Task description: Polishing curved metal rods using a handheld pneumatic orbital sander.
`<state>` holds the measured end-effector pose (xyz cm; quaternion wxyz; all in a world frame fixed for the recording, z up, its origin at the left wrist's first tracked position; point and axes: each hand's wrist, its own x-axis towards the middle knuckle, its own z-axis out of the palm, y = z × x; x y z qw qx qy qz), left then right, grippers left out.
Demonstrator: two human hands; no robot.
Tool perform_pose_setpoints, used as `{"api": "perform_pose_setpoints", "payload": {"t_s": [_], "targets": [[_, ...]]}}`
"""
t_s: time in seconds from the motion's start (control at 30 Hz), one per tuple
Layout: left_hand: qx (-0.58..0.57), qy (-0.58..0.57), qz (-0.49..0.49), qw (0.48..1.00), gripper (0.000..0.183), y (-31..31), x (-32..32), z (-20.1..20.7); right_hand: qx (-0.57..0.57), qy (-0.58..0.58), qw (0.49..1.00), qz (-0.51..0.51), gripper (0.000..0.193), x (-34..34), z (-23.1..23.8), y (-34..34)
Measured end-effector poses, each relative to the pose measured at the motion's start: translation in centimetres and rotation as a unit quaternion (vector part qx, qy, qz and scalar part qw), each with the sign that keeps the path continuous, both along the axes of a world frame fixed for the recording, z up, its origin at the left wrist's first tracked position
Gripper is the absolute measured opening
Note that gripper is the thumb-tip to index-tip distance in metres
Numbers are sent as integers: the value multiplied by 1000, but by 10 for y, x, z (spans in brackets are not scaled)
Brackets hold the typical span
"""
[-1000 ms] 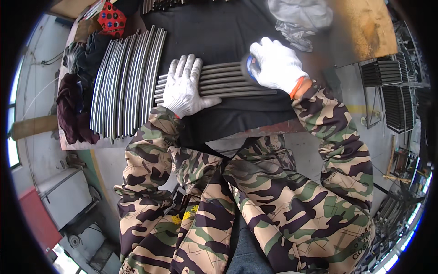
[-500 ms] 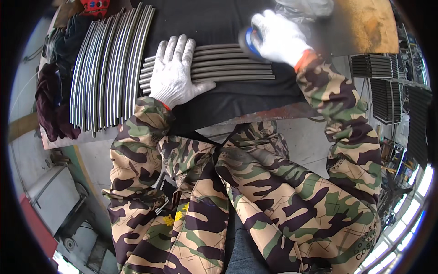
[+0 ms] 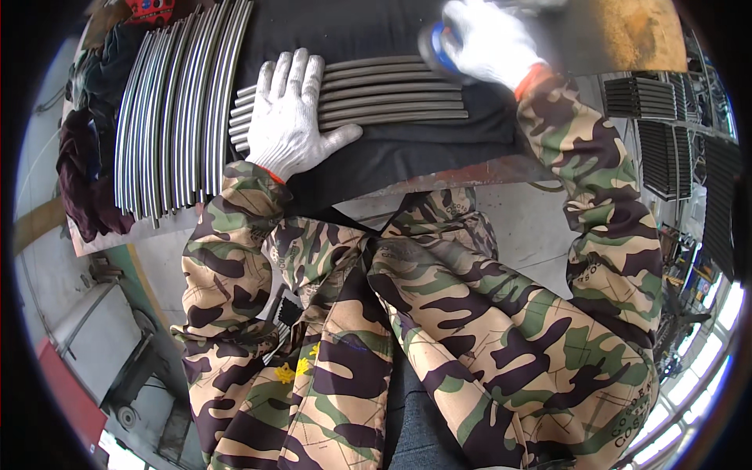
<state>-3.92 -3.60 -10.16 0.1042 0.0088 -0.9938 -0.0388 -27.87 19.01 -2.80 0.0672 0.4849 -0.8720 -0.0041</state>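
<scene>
Right hand (image 3: 489, 43) and blue-edged tool (image 3: 440, 48) shift to the far right of the rod row

Compared with half a second ago, the tool sits farther right along the crosswise rods (image 3: 384, 95), now over the right end of the farthest ones. The left hand (image 3: 286, 125) keeps its spot across the left part of that row, palm down, fingers straight and slightly spread, thumb stretched out to the right; it presses on the rods rather than gripping one, probably to stop them rolling or sliding. The right hand's gloved fingers curl over the round tool and appear clamped on it, though blur hides exactly how they close.

The crosswise rods lie side by side on black cloth (image 3: 423, 145), likely laid flat so that the tool can pass over several together; the cloth presumably cushions them. Just left of them, a second batch of rods (image 3: 168, 117) runs near to far, apparently kept apart as a separate lot. Everything on the table (image 3: 486, 174) also appears slightly higher in view, so the head camera has evidently moved a little.
</scene>
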Motion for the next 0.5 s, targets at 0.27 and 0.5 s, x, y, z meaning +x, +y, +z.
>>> {"api": "perform_pose_setpoints", "payload": {"t_s": [0.27, 0.5], "targets": [[-2, 12, -16, 1000, 105, 2, -4, -8, 13, -4, 1000, 11, 28, -6, -14, 14], [-7, 28, -7, 1000, 86, -3, 0, -4, -50, -29, 997, 59, 22, 5, 5, -8]]}}
